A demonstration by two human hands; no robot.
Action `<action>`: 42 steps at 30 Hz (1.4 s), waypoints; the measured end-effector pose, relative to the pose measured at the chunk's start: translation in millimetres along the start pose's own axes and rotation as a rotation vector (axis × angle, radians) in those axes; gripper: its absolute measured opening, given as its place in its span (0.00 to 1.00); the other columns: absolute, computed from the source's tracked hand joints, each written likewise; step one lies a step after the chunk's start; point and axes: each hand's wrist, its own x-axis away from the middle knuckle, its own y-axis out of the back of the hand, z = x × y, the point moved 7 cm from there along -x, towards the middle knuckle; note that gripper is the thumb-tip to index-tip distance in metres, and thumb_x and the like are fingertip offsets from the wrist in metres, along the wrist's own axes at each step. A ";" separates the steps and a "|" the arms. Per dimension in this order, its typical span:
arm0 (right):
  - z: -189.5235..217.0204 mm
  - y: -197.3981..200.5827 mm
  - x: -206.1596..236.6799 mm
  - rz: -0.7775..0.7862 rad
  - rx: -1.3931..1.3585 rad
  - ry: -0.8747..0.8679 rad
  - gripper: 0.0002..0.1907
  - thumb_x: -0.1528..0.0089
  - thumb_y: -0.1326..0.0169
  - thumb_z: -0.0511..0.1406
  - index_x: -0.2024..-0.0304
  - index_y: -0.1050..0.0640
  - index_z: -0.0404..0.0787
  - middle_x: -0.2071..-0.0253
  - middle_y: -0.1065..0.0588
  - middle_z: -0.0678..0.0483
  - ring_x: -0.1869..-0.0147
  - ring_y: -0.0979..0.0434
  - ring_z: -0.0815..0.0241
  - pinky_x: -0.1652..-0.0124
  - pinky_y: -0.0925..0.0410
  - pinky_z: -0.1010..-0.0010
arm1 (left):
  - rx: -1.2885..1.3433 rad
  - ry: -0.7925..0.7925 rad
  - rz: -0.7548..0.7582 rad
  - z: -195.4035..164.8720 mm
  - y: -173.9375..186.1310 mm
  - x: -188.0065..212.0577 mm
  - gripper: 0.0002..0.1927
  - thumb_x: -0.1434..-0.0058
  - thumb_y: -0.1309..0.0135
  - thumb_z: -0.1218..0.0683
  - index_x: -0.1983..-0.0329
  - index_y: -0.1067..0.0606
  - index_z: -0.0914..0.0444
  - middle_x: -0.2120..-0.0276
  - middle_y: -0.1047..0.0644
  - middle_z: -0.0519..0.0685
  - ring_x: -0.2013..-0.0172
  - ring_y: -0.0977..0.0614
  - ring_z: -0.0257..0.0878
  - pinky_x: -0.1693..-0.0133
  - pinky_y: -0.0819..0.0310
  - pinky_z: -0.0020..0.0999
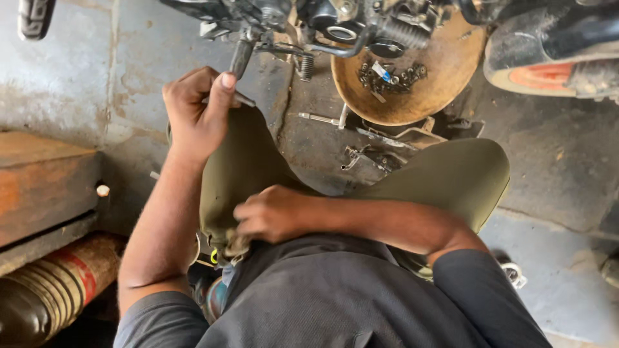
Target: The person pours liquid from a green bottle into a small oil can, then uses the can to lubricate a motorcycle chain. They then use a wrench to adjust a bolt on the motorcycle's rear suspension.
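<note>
My left hand [196, 113] is raised over my left knee [242, 161], fingers curled tight round a thin metal tool [244, 98]; only its short grey end shows past my thumb, so I cannot tell what kind of tool it is. My right hand [271, 212] reaches across my lap and rests half-closed on my left thigh near the pocket, fingers bent against the cloth; I cannot tell whether it has anything in it.

The tool's tip sits just under the footpeg [242, 57] of the motorcycle [322, 22] above. I judge the main risk is a slip: I am crouched, with my right arm crossed over, so only one hand steadies the tool, and if it skids off a greasy part my knuckles go into the peg or the spring [307, 66] beside it.

The round pan [438, 84] of small bolts [390, 76] sits on the floor [322, 142] near my right knee [451, 174], partly under the engine. A shift of that knee could tip it and scatter the bolts among the loose metal pieces [374, 154] lying just in front of it, where small parts would be hard to pick out.
</note>
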 end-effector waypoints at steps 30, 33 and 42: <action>-105.1 144.8 147.3 -0.739 0.273 -0.306 0.13 0.35 0.39 0.28 0.54 0.30 0.36 0.56 0.26 0.48 0.55 0.26 0.53 0.55 0.30 0.62 | 0.173 0.209 0.504 58.2 -182.4 10.8 0.17 0.22 0.57 0.54 0.63 0.25 0.69 0.77 0.24 0.54 0.76 0.21 0.47 0.73 0.28 0.38; -138.6 115.1 152.8 -0.985 -0.548 -0.560 0.06 0.28 0.47 0.32 0.53 0.32 0.38 0.61 0.29 0.57 0.62 0.32 0.67 0.62 0.35 0.73 | -0.102 -0.170 0.363 33.8 -173.4 8.2 0.12 0.25 0.53 0.57 0.63 0.26 0.69 0.73 0.23 0.56 0.73 0.20 0.53 0.71 0.27 0.43; -137.3 108.5 158.7 -1.099 -1.215 -0.616 0.15 0.32 0.47 0.35 0.46 0.25 0.33 0.58 0.25 0.53 0.60 0.24 0.66 0.61 0.30 0.74 | -0.203 -0.487 0.328 -5.0 -163.8 5.6 0.12 0.27 0.50 0.55 0.65 0.25 0.68 0.74 0.22 0.55 0.75 0.20 0.50 0.73 0.24 0.43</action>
